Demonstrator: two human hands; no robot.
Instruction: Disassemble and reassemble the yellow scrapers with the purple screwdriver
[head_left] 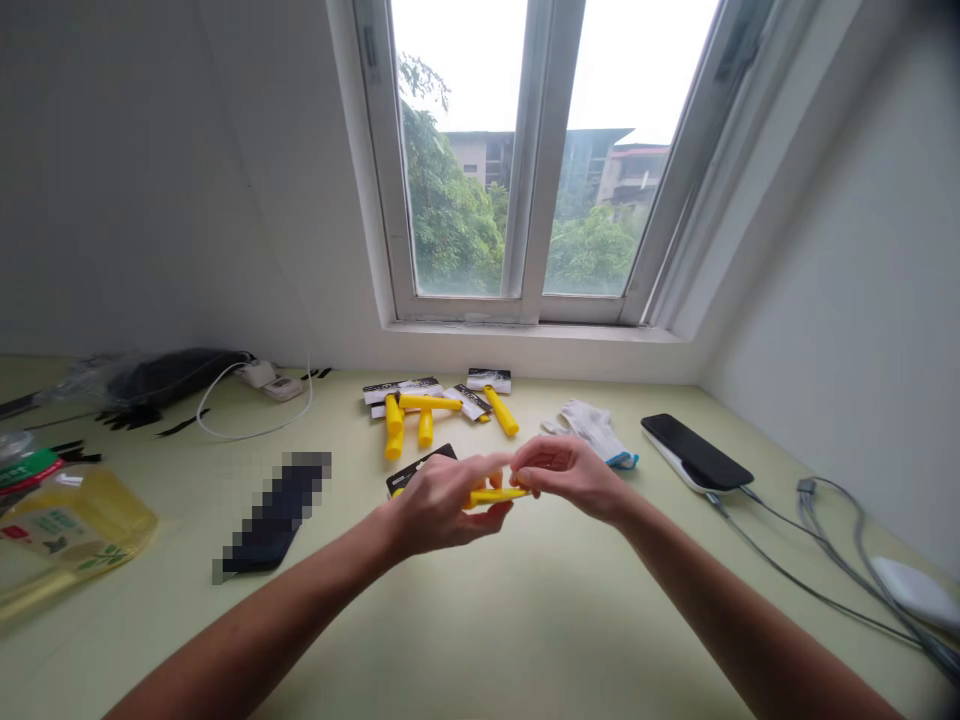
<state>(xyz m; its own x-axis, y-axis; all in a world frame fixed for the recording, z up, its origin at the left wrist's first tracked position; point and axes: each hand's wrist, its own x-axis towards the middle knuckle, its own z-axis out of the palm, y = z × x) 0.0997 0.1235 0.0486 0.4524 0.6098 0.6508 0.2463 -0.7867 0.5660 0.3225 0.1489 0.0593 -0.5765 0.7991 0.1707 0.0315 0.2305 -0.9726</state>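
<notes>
Wrapped round a slim yellow-handled tool [495, 496] is my left hand [442, 500], holding it above the table. A black card [429, 466] sticks out behind that hand; I cannot tell whether it is joined to the tool. My right hand [566, 475] has its fingers pinched at the tool's right end. The tool's exact kind is hidden by my fingers. Beyond my hands lie several yellow-handled tools [426, 425] with black-and-white cards [405, 391], and one more yellow handle [501, 411] lies to their right.
A white glove [592, 430] with a blue cuff edge lies behind my right hand. Farther right are a black phone [697, 455] and grey cables [832, 550]. At left stand a bottle of yellow liquid [82, 520], a blurred-out dark object [277, 515] and a white charger [281, 386].
</notes>
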